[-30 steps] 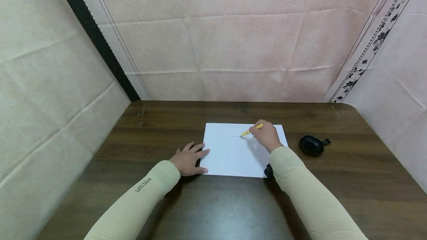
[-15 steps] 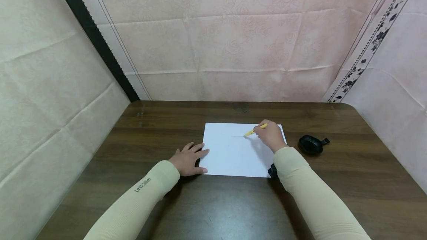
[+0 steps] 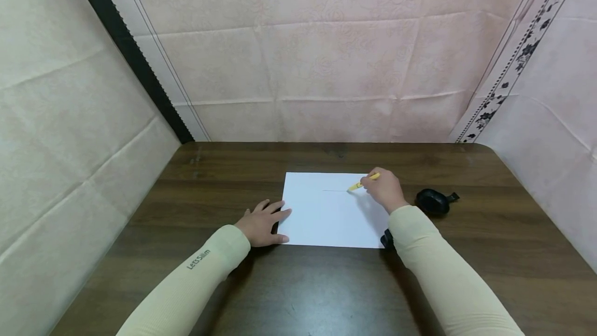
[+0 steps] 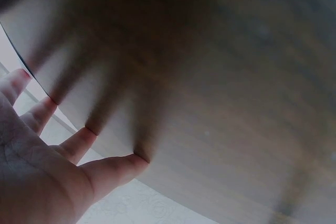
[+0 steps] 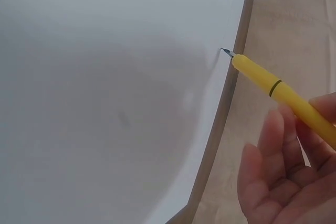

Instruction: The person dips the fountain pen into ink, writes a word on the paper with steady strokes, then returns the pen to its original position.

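Yellow pen (image 5: 287,94) is held over the white paper sheet (image 3: 322,222), its shaft tilted and its nib (image 5: 227,52) set at the right-hand end of a thin, straight line (image 3: 333,191) in the upper part of the sheet. The pen is pinched by the right hand (image 3: 384,190); the grip on that side is closed on the shaft, behind a dark ring on the yellow body. The left hand (image 3: 261,226) is placed at the left edge of the sheet with its fingers spread; nothing is grasped by the grip on that side, and the tips of thumb and forefinger are rested on the paper. The sheet is laid flat on a brown wood-grain table (image 3: 224,180). To the right of the sheet, a black oval object (image 3: 432,202) with a short tab is positioned, apart from the paper. Both forearms are covered by pale sleeves; on the left sleeve (image 3: 186,279), dark lettering (image 3: 198,259) is printed along the arm and can be read as "LetsSlim". The right sleeve (image 3: 448,274) is seen without its markings being legible. Behind the table, a pale patterned cloth (image 3: 298,66) is hung, with a dark floral border (image 3: 522,61) at the right.
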Available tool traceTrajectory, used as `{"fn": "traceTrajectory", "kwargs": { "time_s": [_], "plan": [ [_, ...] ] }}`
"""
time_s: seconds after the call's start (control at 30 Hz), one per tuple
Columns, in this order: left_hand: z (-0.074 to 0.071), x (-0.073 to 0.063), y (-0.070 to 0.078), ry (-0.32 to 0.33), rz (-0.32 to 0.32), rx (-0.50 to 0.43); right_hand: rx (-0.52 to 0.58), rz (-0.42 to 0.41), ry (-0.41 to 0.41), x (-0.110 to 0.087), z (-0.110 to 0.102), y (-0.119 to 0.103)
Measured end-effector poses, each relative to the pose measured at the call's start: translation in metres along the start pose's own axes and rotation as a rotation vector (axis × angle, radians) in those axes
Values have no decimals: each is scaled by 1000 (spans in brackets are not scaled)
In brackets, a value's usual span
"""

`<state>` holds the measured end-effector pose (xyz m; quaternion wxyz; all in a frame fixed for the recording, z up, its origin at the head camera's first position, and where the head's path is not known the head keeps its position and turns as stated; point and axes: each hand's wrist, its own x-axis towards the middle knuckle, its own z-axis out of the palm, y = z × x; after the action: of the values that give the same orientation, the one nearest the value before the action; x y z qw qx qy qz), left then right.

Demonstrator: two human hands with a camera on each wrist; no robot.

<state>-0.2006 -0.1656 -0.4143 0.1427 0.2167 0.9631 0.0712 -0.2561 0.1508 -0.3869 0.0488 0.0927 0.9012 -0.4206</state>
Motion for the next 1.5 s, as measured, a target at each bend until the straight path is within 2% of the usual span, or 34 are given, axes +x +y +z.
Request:
{"fn": "traceTrajectory", "kwargs": {
  "time_s": [0.6, 1.5],
  "plan": [
    [1, 1, -1, 2, 4, 6, -42, 29, 1, 0, -13, 7],
    [1, 0, -1, -2, 9, -2, -96, -15, 15, -3, -25, 15]
  ]
}}
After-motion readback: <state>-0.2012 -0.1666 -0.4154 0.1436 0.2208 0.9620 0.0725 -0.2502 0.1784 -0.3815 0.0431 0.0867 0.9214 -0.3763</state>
